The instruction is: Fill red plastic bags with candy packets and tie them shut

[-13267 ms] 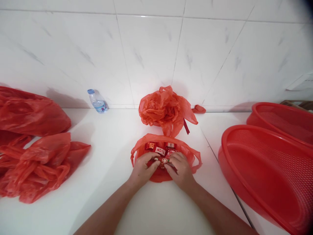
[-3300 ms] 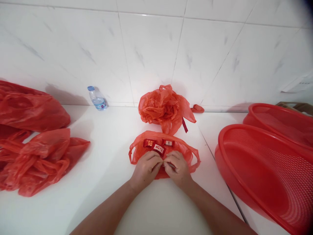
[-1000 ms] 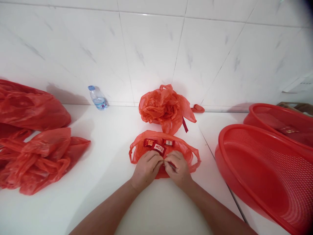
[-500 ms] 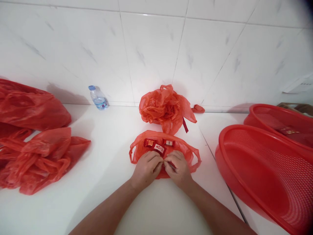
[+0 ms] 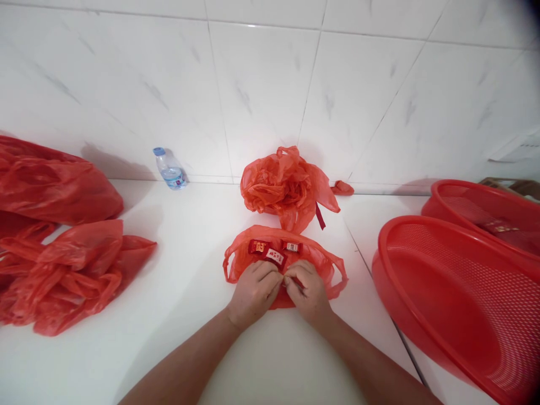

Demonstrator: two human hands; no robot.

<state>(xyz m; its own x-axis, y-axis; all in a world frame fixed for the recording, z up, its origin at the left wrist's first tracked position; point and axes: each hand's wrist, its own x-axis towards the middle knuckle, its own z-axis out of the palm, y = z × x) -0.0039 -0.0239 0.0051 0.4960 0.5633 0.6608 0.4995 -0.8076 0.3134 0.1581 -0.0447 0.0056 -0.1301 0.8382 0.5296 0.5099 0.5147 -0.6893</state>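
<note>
A red plastic bag (image 5: pixel 320 260) lies spread on the white table with its mouth open and a handle loop at each side. Inside it sit three small dark red packets with printed labels: one packet (image 5: pixel 259 246) at the left, another (image 5: pixel 275 257) in the middle, a third (image 5: pixel 291 246) at the right. My left hand (image 5: pixel 256 289) and my right hand (image 5: pixel 309 289) meet over the near part of the bag, fingertips pinched together and almost touching. Whatever is between the fingertips is hidden and too small to name.
Behind the bag, a crumpled heap of red plastic bags (image 5: pixel 282 191) lies against the tiled wall. More red bags (image 5: pixel 71 270) cover the left side. A water bottle (image 5: pixel 171 171) stands near the wall. Two red mesh baskets, the nearer basket (image 5: pixel 434 304) and the farther basket (image 5: pixel 464 197), are at right.
My right thumb and fingers have shifted slightly at the pinch. The bag, the packets and everything around them stay where they were.
</note>
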